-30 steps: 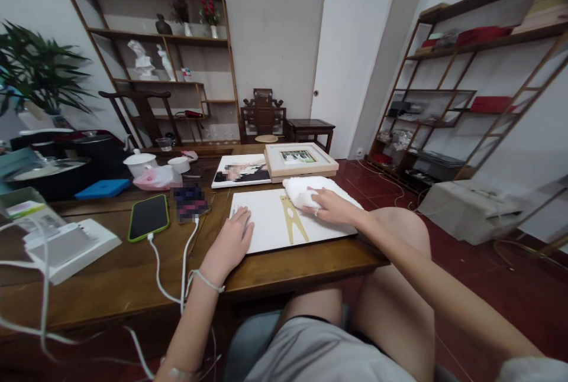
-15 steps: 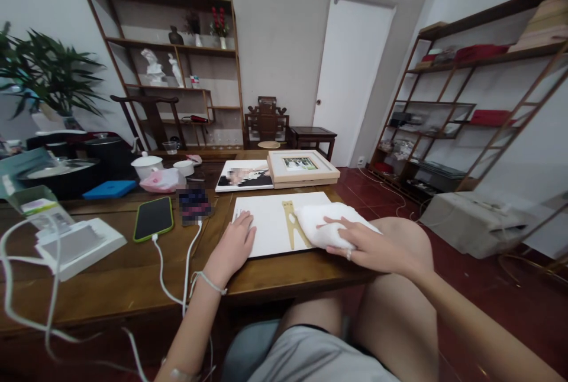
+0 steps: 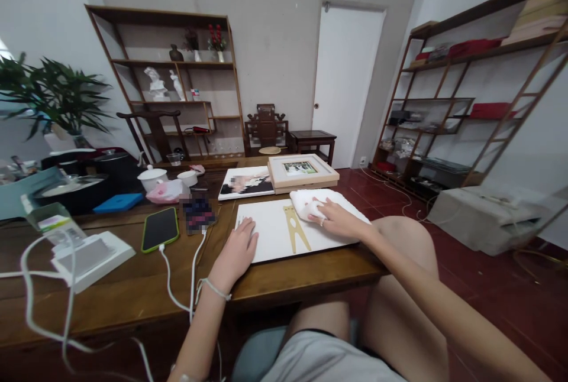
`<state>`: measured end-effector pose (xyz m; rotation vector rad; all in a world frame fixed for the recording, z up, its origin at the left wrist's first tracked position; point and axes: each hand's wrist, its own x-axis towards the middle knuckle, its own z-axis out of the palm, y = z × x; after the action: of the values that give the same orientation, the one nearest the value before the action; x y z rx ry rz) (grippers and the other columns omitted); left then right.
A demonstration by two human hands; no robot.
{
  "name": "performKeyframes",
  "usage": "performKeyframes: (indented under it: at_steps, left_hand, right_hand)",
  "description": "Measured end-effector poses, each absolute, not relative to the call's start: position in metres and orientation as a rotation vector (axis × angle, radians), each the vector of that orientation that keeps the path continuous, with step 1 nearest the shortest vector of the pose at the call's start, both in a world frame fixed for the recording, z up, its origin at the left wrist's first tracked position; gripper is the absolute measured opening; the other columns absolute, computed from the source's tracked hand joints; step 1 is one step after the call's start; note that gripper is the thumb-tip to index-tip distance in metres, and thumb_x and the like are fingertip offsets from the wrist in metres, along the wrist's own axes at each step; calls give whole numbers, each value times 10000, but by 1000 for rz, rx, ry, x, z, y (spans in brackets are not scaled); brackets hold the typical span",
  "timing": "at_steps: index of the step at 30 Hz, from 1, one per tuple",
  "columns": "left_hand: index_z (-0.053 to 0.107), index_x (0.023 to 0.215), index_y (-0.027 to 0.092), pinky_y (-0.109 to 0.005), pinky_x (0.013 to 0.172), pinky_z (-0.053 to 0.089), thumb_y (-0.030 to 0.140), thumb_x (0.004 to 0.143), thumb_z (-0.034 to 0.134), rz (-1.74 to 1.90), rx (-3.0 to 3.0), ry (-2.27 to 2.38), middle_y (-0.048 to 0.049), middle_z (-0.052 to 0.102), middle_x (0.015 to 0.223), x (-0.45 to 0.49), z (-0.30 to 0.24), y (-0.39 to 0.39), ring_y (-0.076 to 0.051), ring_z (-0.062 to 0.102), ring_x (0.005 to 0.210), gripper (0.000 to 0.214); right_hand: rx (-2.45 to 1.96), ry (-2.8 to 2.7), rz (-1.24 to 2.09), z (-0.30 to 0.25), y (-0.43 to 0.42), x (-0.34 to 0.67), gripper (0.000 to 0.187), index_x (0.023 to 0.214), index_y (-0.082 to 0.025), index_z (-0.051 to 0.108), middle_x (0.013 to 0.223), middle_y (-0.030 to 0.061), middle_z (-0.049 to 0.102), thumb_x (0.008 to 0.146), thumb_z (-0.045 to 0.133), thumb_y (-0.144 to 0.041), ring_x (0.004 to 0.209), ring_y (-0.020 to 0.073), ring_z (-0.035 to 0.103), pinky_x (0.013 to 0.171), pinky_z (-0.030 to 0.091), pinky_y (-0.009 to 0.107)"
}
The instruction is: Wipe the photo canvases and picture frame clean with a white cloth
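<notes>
On board (image 3: 268, 234): left hand (image 3: 239, 247), flat, unclenched; brace firmly.
On cloth (image 3: 300, 200): right hand (image 3: 336, 219), grip unclear; press evenly.

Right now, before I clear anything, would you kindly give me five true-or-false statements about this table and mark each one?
1. The right hand is on the white cloth. True.
2. The left hand is holding a smartphone. False: the left hand lies on the left side of the white panel, and the smartphone lies on the table.
3. A white cable runs to the smartphone. True.
4. The light wooden frame stands on a shelf. False: the light wooden frame lies on the table, beyond the white panel.
5. A yellow two-legged shape shows on the white panel. True.
</notes>
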<state>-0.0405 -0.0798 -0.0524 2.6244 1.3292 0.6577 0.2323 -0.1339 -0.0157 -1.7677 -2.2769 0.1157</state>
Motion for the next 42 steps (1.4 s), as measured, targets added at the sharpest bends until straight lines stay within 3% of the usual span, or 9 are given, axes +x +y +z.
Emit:
performKeyframes:
  at_steps: [7, 11, 16, 21, 25, 34, 39, 42]
  left_hand:
    - [531, 1174, 76, -468, 1032, 346, 254, 883, 324, 732, 2587, 1304, -193, 488, 1328, -41, -54, -79, -275, 403, 1278, 399]
    - [525, 1179, 71, -463, 1032, 344, 242, 887, 316, 688, 2588, 1325, -193, 473, 1341, -39, -52, -81, -274, 390, 1287, 397]
    - [535, 1161, 80, -463, 1029, 349, 226, 884, 338, 705, 2585, 1315, -191, 483, 1332, -39, -51, -82, -274, 396, 1282, 370]
    - [541, 1153, 74, -469, 1029, 348, 229, 880, 354, 759, 2567, 1304, -196, 492, 1322, -39, -54, -81, -276, 394, 1284, 365]
    - [535, 1162, 72, -471, 1026, 352, 231, 880, 346, 764, 2575, 1302, -198, 494, 1319, -39, -56, -80, -275, 402, 1278, 375]
    - [522, 1181, 108, -466, 1043, 333, 225, 882, 338, 765, 2583, 1297, -165, 495, 1328, -39, -60, -78, -258, 390, 1288, 370]
    - [512, 1191, 61, -475, 1034, 338, 210, 883, 325, 707, 2589, 1318, -201, 467, 1342, -38, -56, -80, -278, 380, 1292, 390]
    - [518, 1183, 77, -474, 1028, 345, 208, 881, 332, 719, 2582, 1319, -195, 473, 1338, -38, -56, -80, -277, 382, 1291, 377]
  right_hand:
    - [-1719, -2370, 98, -11, -205, 222, 436, 1110, -186, 612, 1359, 117, 453, 928, 318, -451, 1260, 313, 372, 1033, 256, 470]
    - [-1741, -2367, 189, -7, -226, 222, 477, 1159, -190, 589, 1420, 100, 371, 922, 308, -494, 1301, 311, 310, 1060, 212, 465]
    - [-1749, -2352, 217, -9, -197, 232, 481, 1082, -167, 612, 1344, 121, 471, 920, 303, -498, 1271, 309, 354, 1012, 292, 447]
    - [-1759, -2329, -5, -14, -137, 236, 421, 1058, -135, 597, 1359, 155, 440, 930, 325, -429, 1217, 316, 406, 977, 313, 435]
    - [-1763, -2330, -67, -15, -113, 232, 397, 973, -115, 609, 1195, 182, 568, 947, 299, -361, 1098, 303, 498, 931, 333, 438]
    - [-1678, -2471, 8, -5, -189, 221, 366, 973, -144, 629, 1288, 159, 502, 928, 348, -375, 1205, 300, 418, 973, 316, 411]
    - [-1732, -2498, 239, 16, -206, 227, 398, 885, -162, 617, 1008, 130, 635, 921, 338, -444, 918, 255, 574, 832, 415, 364]
    - [-1729, -2461, 290, 18, -180, 232, 433, 842, -168, 590, 871, 93, 639, 915, 316, -495, 782, 220, 575, 741, 435, 328]
